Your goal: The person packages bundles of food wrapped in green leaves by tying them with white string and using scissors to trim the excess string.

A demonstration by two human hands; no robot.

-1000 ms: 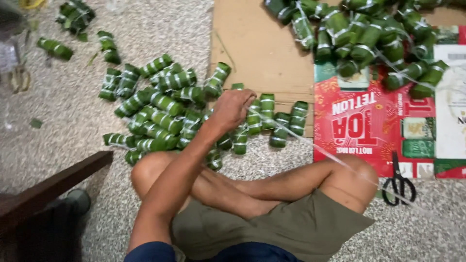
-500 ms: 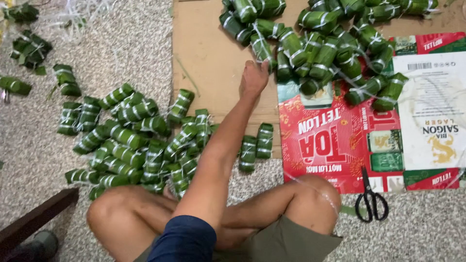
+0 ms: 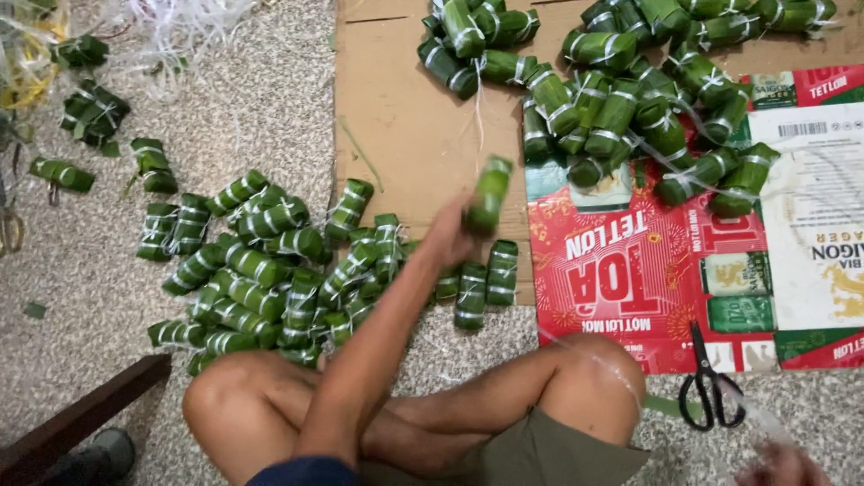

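Note:
My left hand (image 3: 447, 238) reaches forward over my crossed legs and grips a green leaf-wrapped roll (image 3: 489, 193) tied with pale string, lifted above the cardboard edge. A large pile of the same rolls (image 3: 261, 274) lies on the speckled floor to the left. Another heap of rolls (image 3: 621, 99) rests on flattened cardboard (image 3: 405, 117) at the top right. My right hand (image 3: 781, 466) shows only as a blur at the bottom right corner. A thin pale string (image 3: 666, 396) runs across my knee toward it.
Black-handled scissors (image 3: 708, 391) lie by my right knee, at the edge of a flattened red printed carton (image 3: 630, 288). Loose pale strings (image 3: 180, 22) and a few scattered rolls (image 3: 94, 112) sit at the top left. A dark wooden bar (image 3: 81, 418) crosses the bottom left.
My left hand moved from the left pile to the far heap on the cardboard, then drew back holding one roll. The view shifted with my head.

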